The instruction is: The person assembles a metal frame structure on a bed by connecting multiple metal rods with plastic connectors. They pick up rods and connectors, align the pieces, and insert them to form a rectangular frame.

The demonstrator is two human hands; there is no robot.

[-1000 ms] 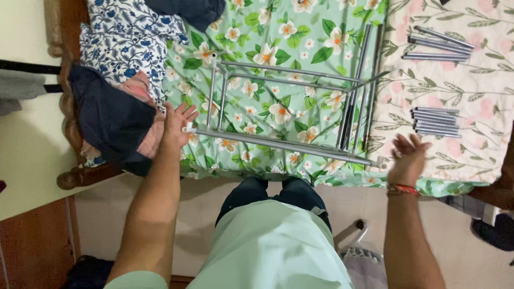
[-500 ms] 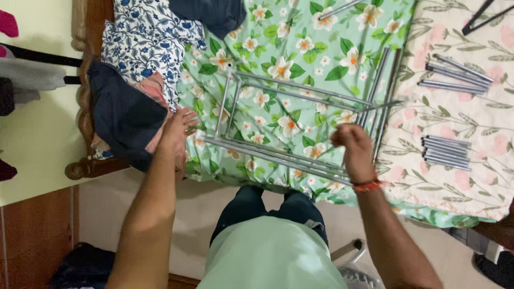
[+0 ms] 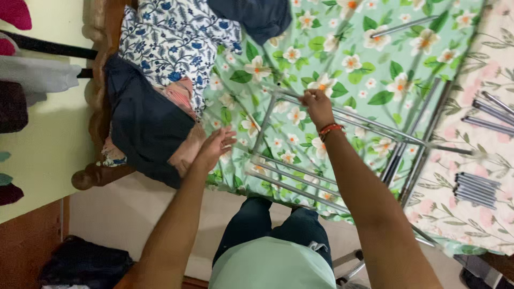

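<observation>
Now the right hand [image 3: 317, 106] is on the far side of the metal frame [image 3: 342, 155], where a second ago it hovered open by the near edge, at the pink floral cloth [image 3: 482, 134]. It has crossed the whole frame, and the frame now sits tilted, its far corner swung toward the pillows, so the work reads as turning or lifting the frame from that far rail.

Right hand: fingers curled shut around the far top rail, close to the corner joint. Red thread band on the wrist just behind it.

Left hand [image 3: 217, 147]: open, fingers spread and loose, holding nothing. It hangs just off the frame's left upright, apart from it, above the edge of the dark blue pillow [image 3: 144, 126]. Half a second ago it sat much the same way.

Beyond the right hand: green flowered bedsheet [image 3: 342, 43], with one loose rod [image 3: 412, 25] lying on it. To its right, well apart: a bundle of short dark tubes [image 3: 476, 188] on the pink cloth. Behind the left hand: blue-and-white flowered pillow [image 3: 171, 40].
</observation>
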